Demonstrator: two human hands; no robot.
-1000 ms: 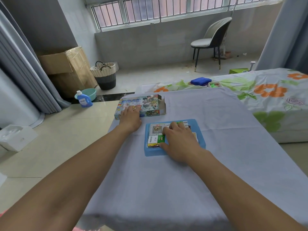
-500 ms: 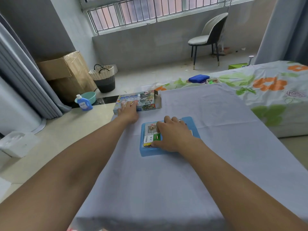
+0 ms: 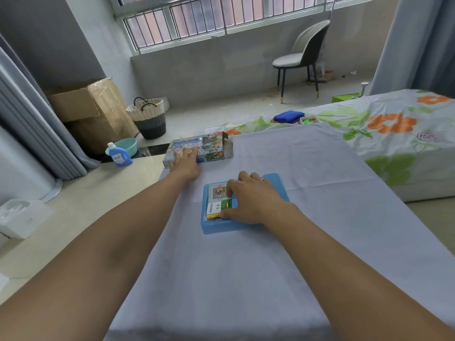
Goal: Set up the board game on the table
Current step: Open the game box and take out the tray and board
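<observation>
A table covered with a pale lilac cloth takes most of the view, and a bed with a flowered sheet stands just behind its far edge. On the far left corner of the table lies the game box, printed with cartoon figures, its right end flap open. The left hand rests flat on the lid with the fingers straight and a little spread. I think it holds the box steady or pushes it aside, so that the middle of the table is free for the game.

Nearer to the person, about the middle of the table, lies a blue tray with a folded game board or a pack of printed cards inside it. The right hand lies over this pack. Its fingers are curled over the far edge and the thumb presses at the near edge, so it seems to pinch the pack for lifting it out. If it is already free from the tray, I cannot tell.
</observation>
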